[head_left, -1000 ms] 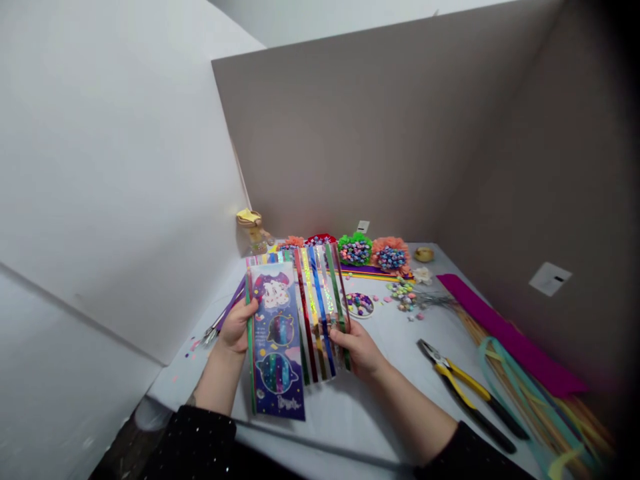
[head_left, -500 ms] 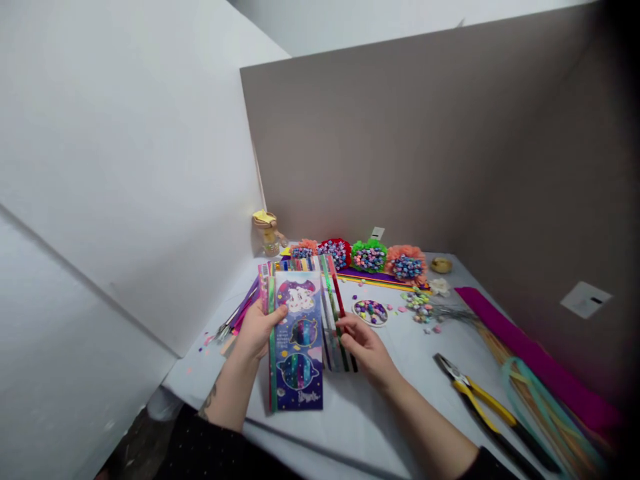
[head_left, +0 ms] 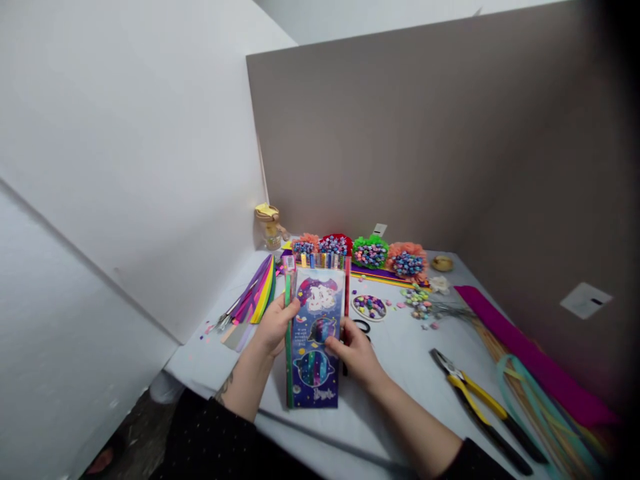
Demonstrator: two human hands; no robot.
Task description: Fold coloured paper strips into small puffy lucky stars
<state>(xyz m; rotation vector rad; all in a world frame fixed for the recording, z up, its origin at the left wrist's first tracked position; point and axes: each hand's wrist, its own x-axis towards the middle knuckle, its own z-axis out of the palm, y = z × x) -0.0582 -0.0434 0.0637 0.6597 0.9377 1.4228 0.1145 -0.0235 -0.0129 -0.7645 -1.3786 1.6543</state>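
A packet of shiny paper strips (head_left: 318,341) with a dark blue, planet-printed front is held upright over the near part of the table. My left hand (head_left: 274,325) grips its left edge, thumb on the front, beside a green strip. On the opposite edge my right hand (head_left: 359,352) is closed, its thumb also across the front. Coloured strip ends (head_left: 324,261) stick up behind the top of the printed front. Both hands' other fingers are partly hidden behind the packet. Black scissor handles (head_left: 362,326) peek out just beyond my right hand.
Yellow-black pliers (head_left: 483,407) lie at the right, near a magenta sheet (head_left: 525,347). Loose coloured strips (head_left: 260,293) fan out at the left. A bowl of paper stars (head_left: 369,307) and several star-filled ruffled bundles (head_left: 370,253) sit farther back, before a grey partition (head_left: 370,147).
My right hand has closed on the packet's right edge. The clear, strip-filled part that stuck out at the right is now mostly behind the printed front. The packet has shifted slightly right.
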